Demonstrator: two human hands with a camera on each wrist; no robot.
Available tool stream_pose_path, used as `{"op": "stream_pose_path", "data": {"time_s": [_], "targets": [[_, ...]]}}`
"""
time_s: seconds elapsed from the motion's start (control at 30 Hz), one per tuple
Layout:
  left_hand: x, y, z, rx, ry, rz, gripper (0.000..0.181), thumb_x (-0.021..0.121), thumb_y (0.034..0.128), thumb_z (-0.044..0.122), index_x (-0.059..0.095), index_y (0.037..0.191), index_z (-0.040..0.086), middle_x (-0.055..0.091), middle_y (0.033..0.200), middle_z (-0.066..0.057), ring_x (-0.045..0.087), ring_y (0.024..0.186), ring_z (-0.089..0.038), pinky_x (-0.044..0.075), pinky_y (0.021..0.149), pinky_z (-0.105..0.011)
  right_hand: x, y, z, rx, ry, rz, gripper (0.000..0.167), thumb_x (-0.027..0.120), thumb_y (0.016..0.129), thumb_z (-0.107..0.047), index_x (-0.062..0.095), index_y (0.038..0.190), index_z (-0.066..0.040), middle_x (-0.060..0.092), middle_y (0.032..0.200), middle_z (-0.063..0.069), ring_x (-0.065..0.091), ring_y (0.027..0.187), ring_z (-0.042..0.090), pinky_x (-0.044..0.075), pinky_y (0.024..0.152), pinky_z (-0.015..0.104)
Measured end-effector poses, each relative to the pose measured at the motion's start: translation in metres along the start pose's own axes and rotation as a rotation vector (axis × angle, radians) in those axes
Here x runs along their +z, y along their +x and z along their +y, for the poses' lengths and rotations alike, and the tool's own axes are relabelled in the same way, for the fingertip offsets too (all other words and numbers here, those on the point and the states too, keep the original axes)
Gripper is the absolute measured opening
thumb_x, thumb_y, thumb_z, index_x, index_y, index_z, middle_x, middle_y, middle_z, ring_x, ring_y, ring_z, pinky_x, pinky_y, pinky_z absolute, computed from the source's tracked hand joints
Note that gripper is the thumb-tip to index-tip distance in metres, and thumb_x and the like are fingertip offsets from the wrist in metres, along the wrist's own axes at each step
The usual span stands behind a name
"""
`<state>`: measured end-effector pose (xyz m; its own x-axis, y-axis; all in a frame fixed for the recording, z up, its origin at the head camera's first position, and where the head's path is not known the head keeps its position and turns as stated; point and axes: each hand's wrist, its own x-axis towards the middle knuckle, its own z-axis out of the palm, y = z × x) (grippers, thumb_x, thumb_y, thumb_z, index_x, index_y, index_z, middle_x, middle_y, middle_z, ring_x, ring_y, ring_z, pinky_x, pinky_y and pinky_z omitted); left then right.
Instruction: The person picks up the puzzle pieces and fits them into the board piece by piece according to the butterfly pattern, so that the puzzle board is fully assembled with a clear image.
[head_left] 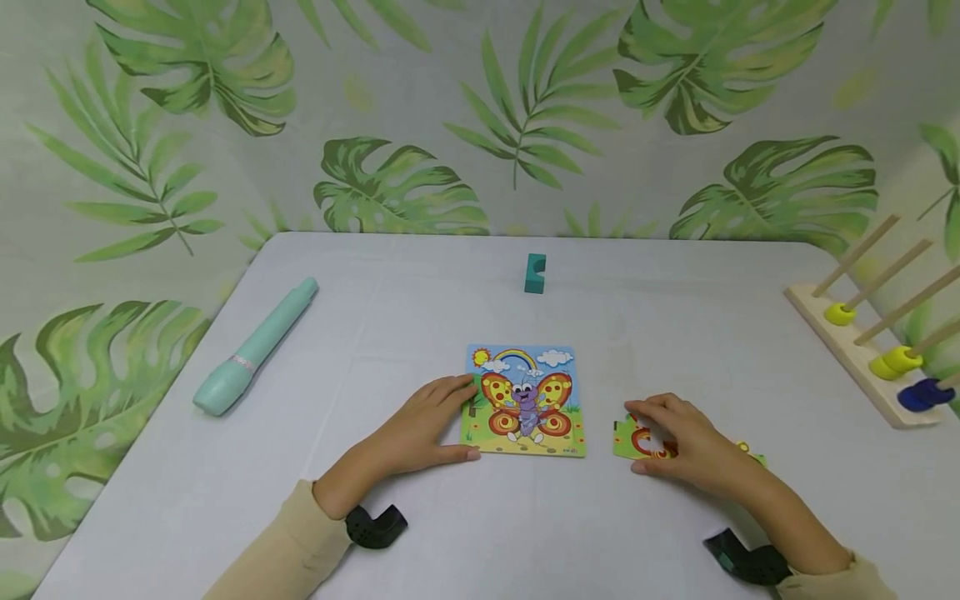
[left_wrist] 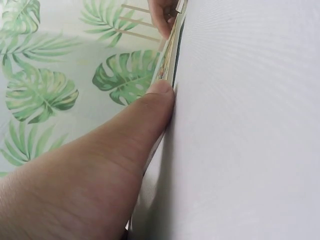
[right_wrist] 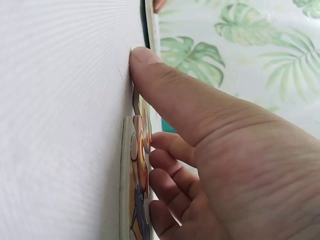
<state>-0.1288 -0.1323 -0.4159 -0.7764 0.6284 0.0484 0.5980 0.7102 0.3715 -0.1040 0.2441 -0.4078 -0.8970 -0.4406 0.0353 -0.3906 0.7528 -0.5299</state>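
Found a flat, square, butterfly-printed puzzle board (head_left: 527,408) near the middle of the white surface (head_left: 390,325). Saw the left hand (head_left: 415,431) at its eight o'clock, spread along the edges; at three o'clock, the right hand (head_left: 693,446) arched over thin red-and-green puzzle pieces (head_left: 624,442). Could not tell whether pinching any. Judged pieces liable to scatter if nudged carelessly, the board to skid if pushed unevenly.

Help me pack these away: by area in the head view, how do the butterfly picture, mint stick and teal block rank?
1. Butterfly picture
2. Mint stick, though longer
3. Teal block, clearly smallest
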Motion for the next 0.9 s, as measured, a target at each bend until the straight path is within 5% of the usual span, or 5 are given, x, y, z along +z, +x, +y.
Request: {"op": "stream_pose_path", "data": {"time_s": [0.9], "targets": [[0.002,0.001,-0.002,-0.004,0.002,-0.005,0.086,0.052,0.0771,0.064,0.030,0.141,0.011,0.021,0.146,-0.002,0.017,0.132,-0.020,0.016,0.105,-0.035,-0.002,0.002,-0.011,-0.049,-0.023,0.024,0.053,0.077,0.070,-0.030,0.053,0.112,-0.007,0.052,0.108,0.001,0.046,0.100,0.020,0.041,0.083,0.041]]}}
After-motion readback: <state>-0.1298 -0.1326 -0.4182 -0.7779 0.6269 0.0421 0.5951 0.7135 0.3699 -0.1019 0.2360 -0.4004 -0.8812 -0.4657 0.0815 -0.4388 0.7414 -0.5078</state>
